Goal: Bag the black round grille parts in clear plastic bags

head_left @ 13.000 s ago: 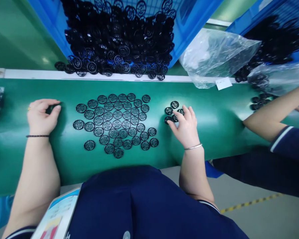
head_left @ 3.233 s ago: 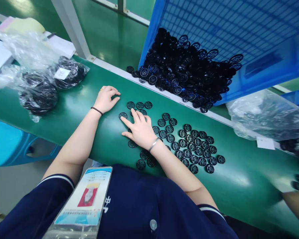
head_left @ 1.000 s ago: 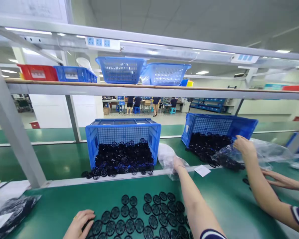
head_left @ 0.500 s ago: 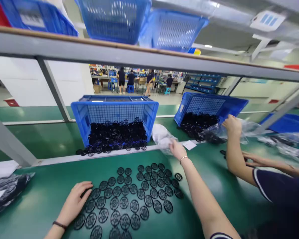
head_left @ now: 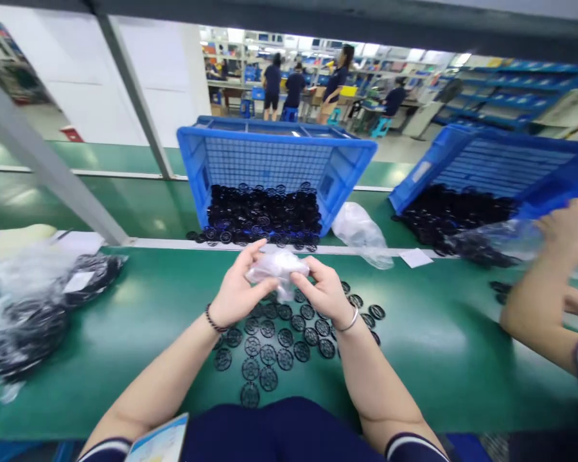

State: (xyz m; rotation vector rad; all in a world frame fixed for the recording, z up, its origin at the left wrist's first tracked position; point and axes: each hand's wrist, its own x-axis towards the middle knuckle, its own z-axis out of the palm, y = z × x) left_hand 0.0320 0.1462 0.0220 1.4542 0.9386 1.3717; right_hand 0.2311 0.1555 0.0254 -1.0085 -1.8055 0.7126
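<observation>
Between my two hands is a crumpled clear plastic bag point(head_left: 280, 266), held above the table. My left hand point(head_left: 241, 285) grips its left side with thumb and fingers, and my right hand point(head_left: 322, 289) pinches its right side. Below them, several black spoked plastic rings point(head_left: 268, 354) lie flat on the green tabletop, some hidden by my hands. Behind, a blue crate point(head_left: 274, 138) tipped on its side faces me. A heap of the same black rings point(head_left: 264, 212) fills its lower part and spills over the front edge.
More clear bags point(head_left: 361, 234) and a white paper slip point(head_left: 415, 257) lie right of the crate. Filled bags of black parts point(head_left: 26, 327) sit at left. A second blue crate point(head_left: 491, 160) and a co-worker's arm point(head_left: 544, 289) are at right. A slanted metal post point(head_left: 62, 154) stands left.
My right hand has brought a plastic bag from beside the crate to the middle. My left hand has moved from the rings onto the bag. The view has tilted down.
</observation>
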